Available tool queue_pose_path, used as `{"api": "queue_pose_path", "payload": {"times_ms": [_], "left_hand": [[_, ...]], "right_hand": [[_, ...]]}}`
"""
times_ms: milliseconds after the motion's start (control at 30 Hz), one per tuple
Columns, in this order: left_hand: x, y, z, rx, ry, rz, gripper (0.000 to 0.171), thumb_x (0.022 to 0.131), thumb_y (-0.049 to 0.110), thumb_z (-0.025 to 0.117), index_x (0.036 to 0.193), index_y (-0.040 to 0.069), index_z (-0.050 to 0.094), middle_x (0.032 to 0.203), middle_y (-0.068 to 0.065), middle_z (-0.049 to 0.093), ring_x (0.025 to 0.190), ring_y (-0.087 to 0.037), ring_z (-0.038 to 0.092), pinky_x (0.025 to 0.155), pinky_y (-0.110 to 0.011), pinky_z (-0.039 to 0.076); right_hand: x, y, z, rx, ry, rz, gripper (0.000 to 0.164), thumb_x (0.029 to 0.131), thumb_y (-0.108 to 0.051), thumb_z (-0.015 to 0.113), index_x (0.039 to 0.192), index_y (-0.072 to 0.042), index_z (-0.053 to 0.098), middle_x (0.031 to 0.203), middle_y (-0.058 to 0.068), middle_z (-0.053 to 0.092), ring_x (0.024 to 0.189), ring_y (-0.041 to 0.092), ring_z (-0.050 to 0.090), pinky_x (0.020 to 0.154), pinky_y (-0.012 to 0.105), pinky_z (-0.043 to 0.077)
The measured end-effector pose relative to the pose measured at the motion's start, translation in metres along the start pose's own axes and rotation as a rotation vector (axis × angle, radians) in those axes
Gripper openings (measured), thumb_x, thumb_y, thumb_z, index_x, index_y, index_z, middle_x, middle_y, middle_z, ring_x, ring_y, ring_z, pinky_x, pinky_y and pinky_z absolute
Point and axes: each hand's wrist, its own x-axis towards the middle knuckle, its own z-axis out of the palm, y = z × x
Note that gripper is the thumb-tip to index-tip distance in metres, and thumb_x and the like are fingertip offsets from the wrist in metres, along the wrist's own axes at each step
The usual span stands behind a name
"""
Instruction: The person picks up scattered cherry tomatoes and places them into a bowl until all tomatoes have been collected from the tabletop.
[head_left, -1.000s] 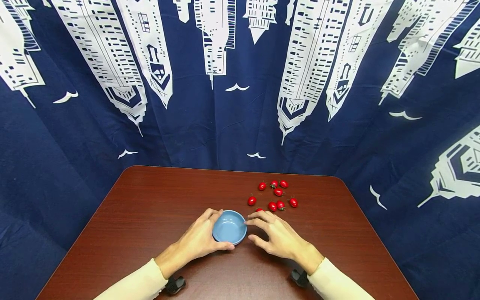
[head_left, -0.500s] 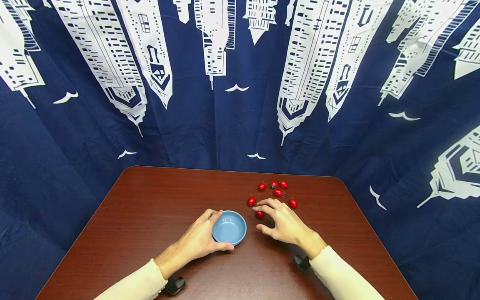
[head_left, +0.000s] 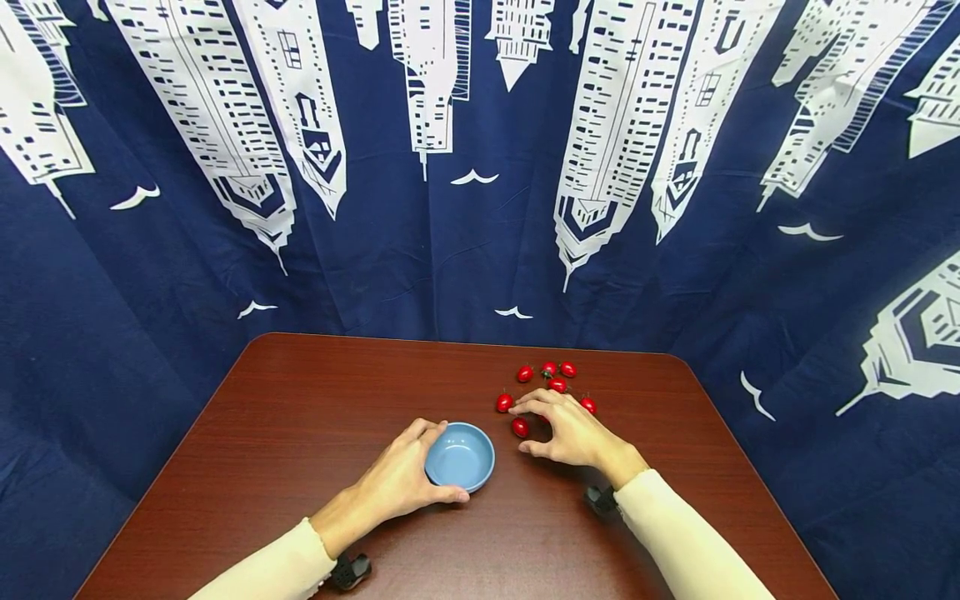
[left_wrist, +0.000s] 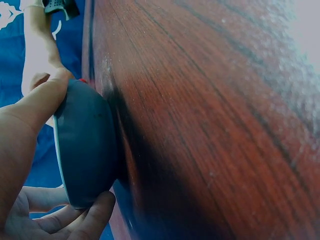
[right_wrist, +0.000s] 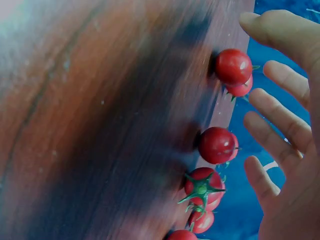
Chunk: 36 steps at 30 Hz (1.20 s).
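Observation:
My left hand [head_left: 401,477] grips a small blue bowl [head_left: 460,457], thumb at its near side and fingers round its left and far side. The bowl stands on the table, tilted only by the camera in the left wrist view, where its outer wall [left_wrist: 87,145] shows between thumb and fingers. Over the cherry tomatoes my right hand [head_left: 566,429] hovers with fingers spread and nothing held. One cherry tomato [head_left: 520,427] lies just left of the gap between its thumb and fingers. In the right wrist view another red tomato [right_wrist: 217,145] sits below the fingertips; some tomatoes are hidden under the hand.
Several more cherry tomatoes, such as one at the back [head_left: 525,373] and one on the right [head_left: 588,405], lie loose toward the far right of the brown table [head_left: 337,383]. A blue curtain [head_left: 480,250] with white buildings hangs behind the table's far edge.
My right hand has moved from beside the bowl's right rim, away and to the right, over the tomatoes. My left hand and the bowl have stayed in place.

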Motion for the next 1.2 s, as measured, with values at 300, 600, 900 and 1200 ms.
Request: {"api": "queue_pose_path", "payload": {"times_ms": [300,600,900,1200], "left_hand": [[0.001,-0.001,0.001,0.004,0.002,0.009,0.118,0.072,0.059,0.111,0.162,-0.001,0.064,0.143,-0.011,0.072,0.127,-0.029,0.077,0.112,-0.049,0.065],[0.001,-0.003,0.002,-0.013,0.008,0.009,0.118,0.072,0.057,0.111,0.162,-0.001,0.064,0.145,-0.012,0.072,0.128,-0.031,0.078,0.112,-0.05,0.065],[0.001,-0.002,0.002,-0.025,0.009,0.004,0.115,0.073,0.056,0.111,0.161,-0.001,0.065,0.145,-0.013,0.072,0.127,-0.031,0.077,0.112,-0.05,0.065],[0.001,-0.003,0.0,-0.033,0.001,0.0,0.115,0.073,0.055,0.111,0.161,-0.003,0.065,0.149,-0.015,0.072,0.132,-0.036,0.075,0.114,-0.055,0.064]], "right_hand": [[0.007,0.011,0.005,0.026,-0.03,-0.037,0.05,0.095,-0.025,0.094,0.143,-0.019,0.082,0.143,0.0,0.079,0.135,0.024,0.076,0.117,0.055,0.061],[0.01,0.017,0.011,0.033,-0.038,-0.059,0.043,0.098,-0.015,0.089,0.141,-0.017,0.083,0.137,-0.003,0.083,0.133,0.023,0.077,0.118,0.051,0.061],[0.012,0.018,0.015,0.007,-0.011,-0.074,0.037,0.099,-0.015,0.091,0.135,-0.015,0.085,0.129,-0.004,0.084,0.128,0.024,0.078,0.116,0.05,0.062],[0.011,0.014,0.014,0.003,0.023,-0.098,0.035,0.1,-0.016,0.092,0.134,-0.015,0.085,0.127,-0.004,0.085,0.126,0.024,0.079,0.115,0.049,0.062]]}}
